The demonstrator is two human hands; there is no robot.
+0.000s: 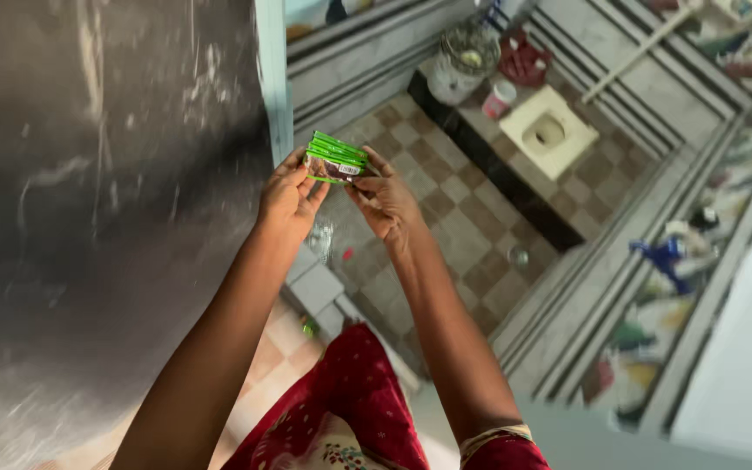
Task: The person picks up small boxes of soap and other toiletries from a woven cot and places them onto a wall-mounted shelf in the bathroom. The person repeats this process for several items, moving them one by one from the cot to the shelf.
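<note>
Above the checkered floor (472, 218), at twelve o'clock from the wrists, left hand (287, 198) and right hand (385, 202) close their fingers (367, 159) on opposite ends of a small green sachet (334, 158) bearing a pale label patch; steady, level pinches near its edges seem best.
</note>
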